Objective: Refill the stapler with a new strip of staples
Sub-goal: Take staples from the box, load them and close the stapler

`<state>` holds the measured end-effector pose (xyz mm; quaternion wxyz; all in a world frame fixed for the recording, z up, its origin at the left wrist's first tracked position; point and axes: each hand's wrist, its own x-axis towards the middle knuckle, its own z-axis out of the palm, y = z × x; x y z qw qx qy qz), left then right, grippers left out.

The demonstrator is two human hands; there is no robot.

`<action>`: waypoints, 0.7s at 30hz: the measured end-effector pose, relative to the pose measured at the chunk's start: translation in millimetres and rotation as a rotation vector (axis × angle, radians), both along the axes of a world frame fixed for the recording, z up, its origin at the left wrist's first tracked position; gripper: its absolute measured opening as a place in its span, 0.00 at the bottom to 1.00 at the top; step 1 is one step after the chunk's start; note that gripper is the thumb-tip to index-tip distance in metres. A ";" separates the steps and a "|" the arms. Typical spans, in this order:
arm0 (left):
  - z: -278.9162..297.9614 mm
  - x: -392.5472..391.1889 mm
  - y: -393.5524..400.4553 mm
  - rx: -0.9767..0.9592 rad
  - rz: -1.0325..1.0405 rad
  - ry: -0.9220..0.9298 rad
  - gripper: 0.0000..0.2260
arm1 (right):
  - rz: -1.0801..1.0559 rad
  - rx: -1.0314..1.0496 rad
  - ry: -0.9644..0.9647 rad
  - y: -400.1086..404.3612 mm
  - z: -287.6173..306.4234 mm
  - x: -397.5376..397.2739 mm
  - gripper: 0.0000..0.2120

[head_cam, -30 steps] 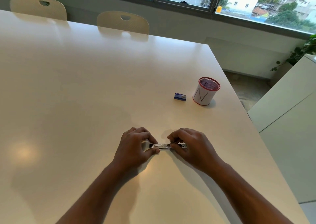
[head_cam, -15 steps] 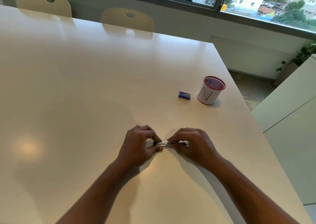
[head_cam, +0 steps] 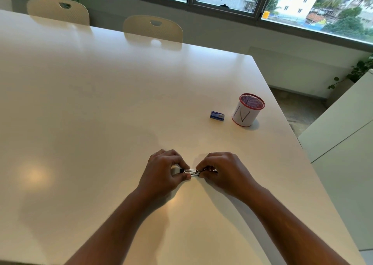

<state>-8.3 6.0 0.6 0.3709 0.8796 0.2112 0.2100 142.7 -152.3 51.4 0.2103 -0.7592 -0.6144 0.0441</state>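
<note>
Near table's [head_cam: 101,103] front edge, left hand [head_cam: 163,173] and right hand [head_cam: 224,171] both pinching stapler [head_cam: 191,171], bare tabletop around.

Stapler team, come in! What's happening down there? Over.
Both hands, left and right, pinching the stapler low over the table. Staple box untouched beside cup. Nothing blocking.

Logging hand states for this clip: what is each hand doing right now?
Left hand: closed, pinching the left end of the stapler.
Right hand: closed, gripping the stapler's right end.
</note>
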 end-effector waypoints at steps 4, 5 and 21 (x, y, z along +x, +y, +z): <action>0.5 -0.1 -0.5 0.000 0.005 0.001 0.10 | 0.001 -0.024 0.033 -2.9 0.7 2.0 0.08; 0.5 -0.1 -0.5 0.003 0.008 0.003 0.10 | -0.004 -0.026 0.045 -3.5 1.2 2.5 0.08; -0.8 1.1 1.4 0.006 0.007 -0.005 0.10 | -0.104 -0.067 -0.077 -30.6 -9.0 3.1 0.07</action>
